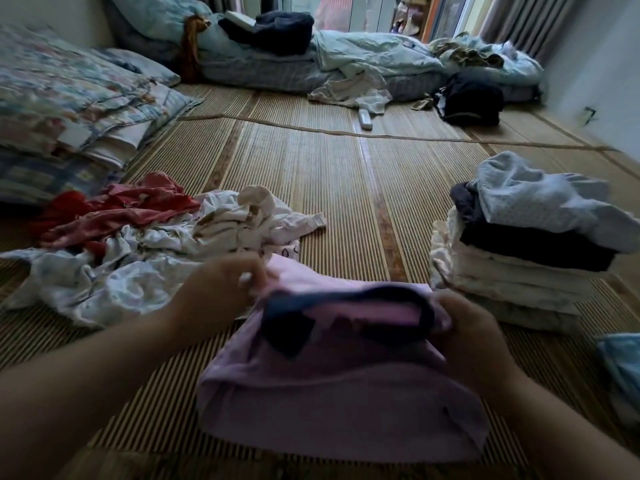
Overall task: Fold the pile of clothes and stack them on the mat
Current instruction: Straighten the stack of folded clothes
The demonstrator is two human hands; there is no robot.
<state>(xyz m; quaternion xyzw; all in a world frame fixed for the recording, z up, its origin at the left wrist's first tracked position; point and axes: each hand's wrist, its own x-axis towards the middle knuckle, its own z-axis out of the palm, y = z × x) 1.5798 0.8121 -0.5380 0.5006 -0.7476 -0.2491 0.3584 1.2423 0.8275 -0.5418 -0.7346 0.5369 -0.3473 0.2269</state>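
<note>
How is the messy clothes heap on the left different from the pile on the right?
The crumpled red-and-white clothes heap sprawls low and wide; the folded clothes stack stands tall and narrow. The heap's pieces are tangled; the stack's lie flat in layers. Both sit on the striped woven mat.

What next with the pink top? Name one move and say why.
Probably fold the collar edge down over the lower half: the left hand and right hand pinch the pink top there, and it is not yet on the stack.
</note>
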